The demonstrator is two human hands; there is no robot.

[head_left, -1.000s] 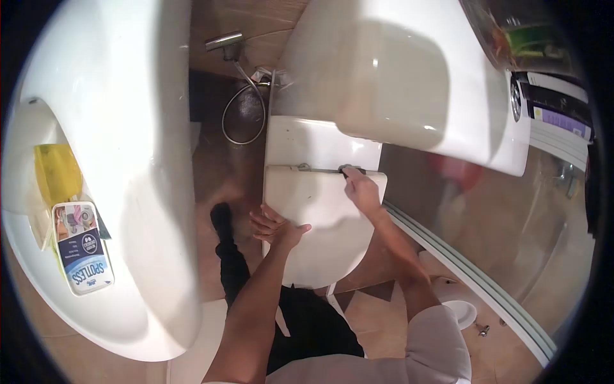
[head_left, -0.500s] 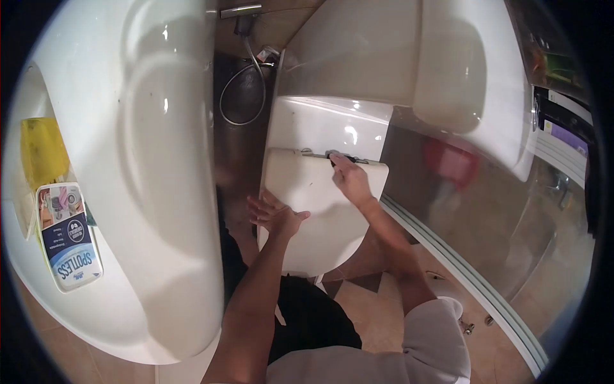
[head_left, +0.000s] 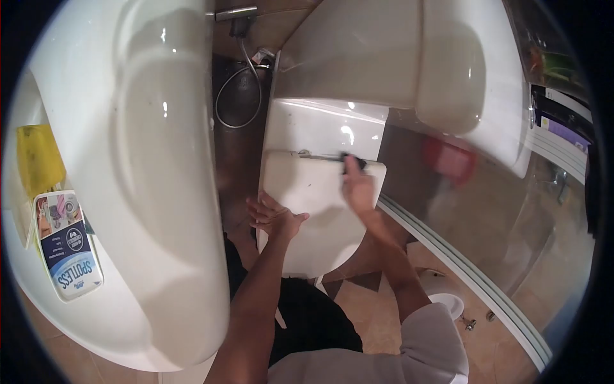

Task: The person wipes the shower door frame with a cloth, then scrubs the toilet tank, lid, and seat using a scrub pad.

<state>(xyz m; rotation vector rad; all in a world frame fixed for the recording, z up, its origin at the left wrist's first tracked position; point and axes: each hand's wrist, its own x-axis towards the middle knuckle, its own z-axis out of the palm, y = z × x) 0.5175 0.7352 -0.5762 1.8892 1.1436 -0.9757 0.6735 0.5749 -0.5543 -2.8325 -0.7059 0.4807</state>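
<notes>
A pale toilet lid (head_left: 313,192) lies closed in front of me. My left hand (head_left: 276,216) rests on its left side with the fingers spread, thumb pointing right. Near the hinge end, at the right, my right hand (head_left: 358,191) is closed around a small black object (head_left: 354,162). Motion smears that hand, so the object's exact kind does not show. It is at the seam where the lid meets the glossy white ledge (head_left: 320,125) behind.
At left is a white basin (head_left: 173,211), with a "SPOTLESS" labelled container (head_left: 67,246) and a yellow item (head_left: 40,160) on it. A shower hose (head_left: 259,83) hangs behind. At right are a glass shower screen rail (head_left: 460,275) and a red object (head_left: 449,160) behind the glass.
My right hand has moved right along the lid's hinge edge with the black object, which now shows more at the right end. My left hand stays in place.
</notes>
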